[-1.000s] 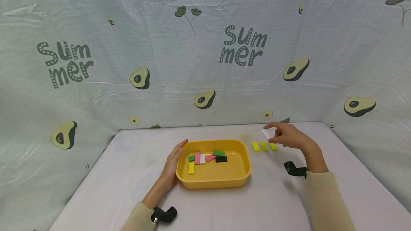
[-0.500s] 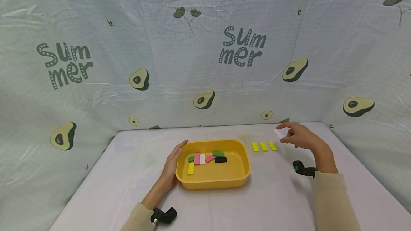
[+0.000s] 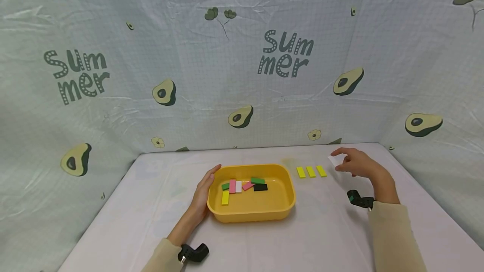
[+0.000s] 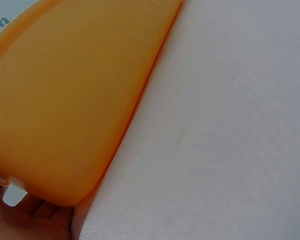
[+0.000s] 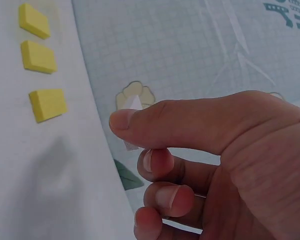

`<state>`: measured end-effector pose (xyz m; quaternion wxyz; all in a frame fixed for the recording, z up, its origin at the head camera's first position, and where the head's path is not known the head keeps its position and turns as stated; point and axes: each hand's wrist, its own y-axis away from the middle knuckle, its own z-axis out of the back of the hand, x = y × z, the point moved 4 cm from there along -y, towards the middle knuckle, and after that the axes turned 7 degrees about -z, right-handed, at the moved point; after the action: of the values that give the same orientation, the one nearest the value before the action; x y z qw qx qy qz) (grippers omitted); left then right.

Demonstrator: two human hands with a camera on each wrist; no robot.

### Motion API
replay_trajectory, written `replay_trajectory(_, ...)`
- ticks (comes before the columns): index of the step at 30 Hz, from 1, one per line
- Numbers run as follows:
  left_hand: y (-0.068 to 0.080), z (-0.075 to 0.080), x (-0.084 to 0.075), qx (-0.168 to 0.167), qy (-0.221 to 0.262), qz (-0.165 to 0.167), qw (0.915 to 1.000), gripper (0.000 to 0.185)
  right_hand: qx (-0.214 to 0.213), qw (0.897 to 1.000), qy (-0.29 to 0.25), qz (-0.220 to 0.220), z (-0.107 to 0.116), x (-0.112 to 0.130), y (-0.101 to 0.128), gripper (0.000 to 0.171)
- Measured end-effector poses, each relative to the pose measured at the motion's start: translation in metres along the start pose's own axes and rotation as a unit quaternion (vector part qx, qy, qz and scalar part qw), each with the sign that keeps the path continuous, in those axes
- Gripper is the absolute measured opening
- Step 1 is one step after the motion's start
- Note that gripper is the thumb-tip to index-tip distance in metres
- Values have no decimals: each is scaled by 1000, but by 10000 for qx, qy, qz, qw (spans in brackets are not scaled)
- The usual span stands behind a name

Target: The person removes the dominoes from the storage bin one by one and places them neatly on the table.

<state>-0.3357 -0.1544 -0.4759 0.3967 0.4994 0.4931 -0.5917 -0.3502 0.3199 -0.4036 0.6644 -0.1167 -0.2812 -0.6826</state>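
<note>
At the back right, my right hand (image 3: pixel 357 162) pinches a white rectangular block (image 3: pixel 332 160) between thumb and fingertips. In the right wrist view the thumb covers part of this white block (image 5: pixel 134 104), and the other fingers curl below it. Three yellow blocks (image 3: pixel 311 171) lie in a row on the table to the left of that hand. My left hand (image 3: pixel 202 192) lies with extended fingers along the left side of a yellow tray (image 3: pixel 253 216). The left wrist view shows its fingers (image 4: pixel 42 210) against the tray's outer wall, partly hidden by it.
Inside the tray lie several more blocks, among them a black block (image 3: pixel 260 187), a pink block (image 3: pixel 232 186) and a yellow block (image 3: pixel 225 198). A white cloth covers the table (image 3: pixel 280 247). Behind it hangs a printed curtain (image 3: pixel 204 58) with avocados.
My right hand has moved to the right with the white block, off the rightmost yellow block, and has come slightly lower. The left hand and tray stay put.
</note>
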Motion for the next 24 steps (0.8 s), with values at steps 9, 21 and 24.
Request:
replay_trajectory(9,0,0,-1,18,5,17,10000,51,142,9998,20,-106,-12,-11,-5,55)
replay_trajectory(21,2,2,-2,28,30,18,10000,51,201,9989,-75,-417,-26,-20,-9,55)
replay_trajectory(24,3,2,-2,49,31,12,10000,51,181,9989,-66,-416,-27,-21,-10,56)
